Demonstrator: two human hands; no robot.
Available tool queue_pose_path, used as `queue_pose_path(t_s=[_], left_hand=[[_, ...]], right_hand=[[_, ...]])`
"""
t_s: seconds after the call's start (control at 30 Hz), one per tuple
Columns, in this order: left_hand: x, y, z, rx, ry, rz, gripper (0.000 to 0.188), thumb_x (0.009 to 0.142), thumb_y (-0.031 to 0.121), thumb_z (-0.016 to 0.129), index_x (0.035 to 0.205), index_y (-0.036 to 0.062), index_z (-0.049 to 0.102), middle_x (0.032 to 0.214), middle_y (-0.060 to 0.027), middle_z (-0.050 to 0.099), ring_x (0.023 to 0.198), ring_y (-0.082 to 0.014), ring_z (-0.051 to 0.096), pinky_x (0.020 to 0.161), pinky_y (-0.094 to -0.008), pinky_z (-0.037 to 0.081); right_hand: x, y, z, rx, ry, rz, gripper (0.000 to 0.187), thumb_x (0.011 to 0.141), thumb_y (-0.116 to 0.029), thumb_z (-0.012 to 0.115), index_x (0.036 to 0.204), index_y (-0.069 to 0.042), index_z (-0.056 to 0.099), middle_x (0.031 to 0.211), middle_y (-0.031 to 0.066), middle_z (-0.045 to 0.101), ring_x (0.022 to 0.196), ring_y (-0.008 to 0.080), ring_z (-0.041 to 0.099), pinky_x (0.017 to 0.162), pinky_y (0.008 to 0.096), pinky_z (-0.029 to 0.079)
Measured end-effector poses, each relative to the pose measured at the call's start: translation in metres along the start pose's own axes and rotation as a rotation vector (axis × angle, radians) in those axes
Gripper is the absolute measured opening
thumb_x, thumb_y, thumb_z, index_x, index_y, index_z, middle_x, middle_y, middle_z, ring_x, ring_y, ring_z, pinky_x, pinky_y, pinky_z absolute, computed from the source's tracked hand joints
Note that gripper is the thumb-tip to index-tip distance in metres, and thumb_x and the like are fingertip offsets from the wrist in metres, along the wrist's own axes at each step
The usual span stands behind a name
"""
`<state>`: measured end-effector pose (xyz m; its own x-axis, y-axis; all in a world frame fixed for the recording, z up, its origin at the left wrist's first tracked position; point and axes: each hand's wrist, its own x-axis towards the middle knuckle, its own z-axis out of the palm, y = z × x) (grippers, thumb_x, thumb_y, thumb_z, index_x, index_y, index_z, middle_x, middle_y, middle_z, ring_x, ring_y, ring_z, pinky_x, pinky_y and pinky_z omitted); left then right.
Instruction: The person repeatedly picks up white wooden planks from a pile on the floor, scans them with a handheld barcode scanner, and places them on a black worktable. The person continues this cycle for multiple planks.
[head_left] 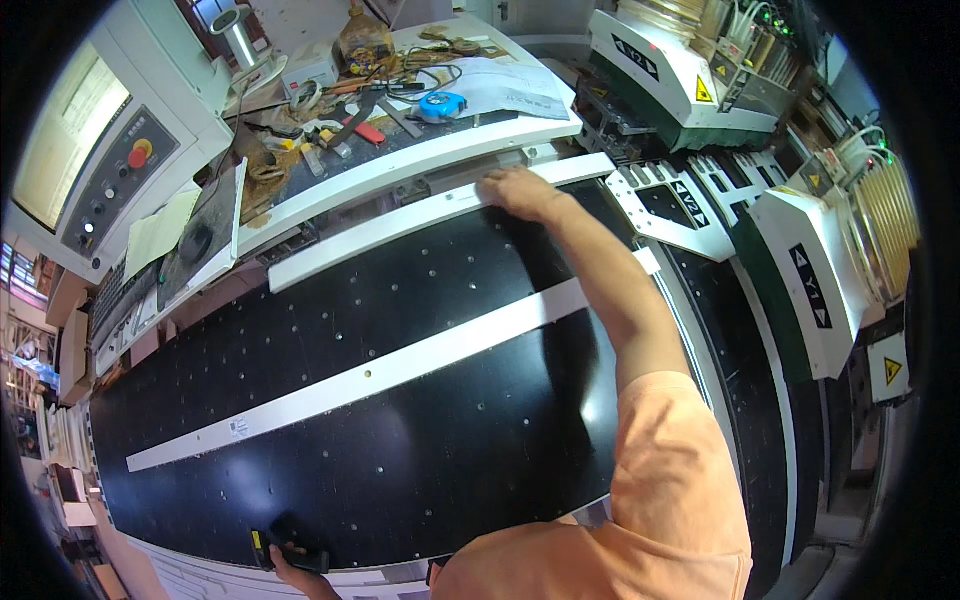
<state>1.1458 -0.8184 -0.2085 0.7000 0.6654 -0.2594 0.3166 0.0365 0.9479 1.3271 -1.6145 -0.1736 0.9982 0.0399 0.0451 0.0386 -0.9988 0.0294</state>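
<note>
My right hand (517, 192) reaches far across the black table, its fingers bent over a long narrow white board (385, 232) near the far edge. That board has a small label close to my fingers. Low in the view, by the near table edge, my left hand (290, 572) is wrapped round a black handheld scanner (305, 557) with a yellow part. Between the hands a second long white board (430, 352) lies slantwise on the tabletop. It carries a sticker towards its left end, and my right forearm covers part of it.
The black table (400, 430) is dotted with small holes. Beyond it, a cluttered bench (420, 160) holds tools, cables, papers and a blue tape measure (442, 105). A control panel (120, 185) with a red button stands left. White machine heads (800, 270) with hoses rise at right.
</note>
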Motion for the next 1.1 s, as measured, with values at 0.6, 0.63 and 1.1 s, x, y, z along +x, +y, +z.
queue_pose_path(t_s=[0.6,0.63,1.1], left_hand=[[0.016,-0.006,-0.012,-0.1,-0.125,-0.078,0.033,0.094,0.038,0.064,0.099,0.0061,0.065,0.081,-0.0054,0.066,0.068,-0.0183,0.062,0.063,-0.0319,0.051],[0.014,-0.005,-0.009,-0.107,-0.09,-0.056,0.03,0.093,0.036,0.066,0.095,0.0066,0.064,0.075,-0.0051,0.065,0.062,-0.0174,0.06,0.058,-0.0305,0.05],[0.022,0.023,-0.048,-0.142,-0.092,-0.031,0.033,0.09,0.031,0.07,0.093,-0.0016,0.063,0.075,-0.0126,0.067,0.056,-0.02,0.061,0.054,-0.0323,0.051]], right_hand=[[-0.006,-0.069,-0.001,0.915,0.263,0.828,0.051,0.095,-0.018,0.061,0.135,0.011,0.047,0.116,0.0273,0.063,0.099,0.032,0.07,0.083,0.0376,0.056],[-0.003,-0.084,0.001,1.034,0.29,0.815,0.05,0.096,-0.016,0.06,0.136,0.011,0.046,0.113,0.0254,0.064,0.098,0.0294,0.07,0.08,0.0357,0.056],[-0.005,-0.151,0.016,1.44,0.414,0.584,0.047,0.099,-0.003,0.048,0.142,0.013,0.038,0.123,0.0274,0.061,0.114,0.0333,0.066,0.095,0.037,0.055]])
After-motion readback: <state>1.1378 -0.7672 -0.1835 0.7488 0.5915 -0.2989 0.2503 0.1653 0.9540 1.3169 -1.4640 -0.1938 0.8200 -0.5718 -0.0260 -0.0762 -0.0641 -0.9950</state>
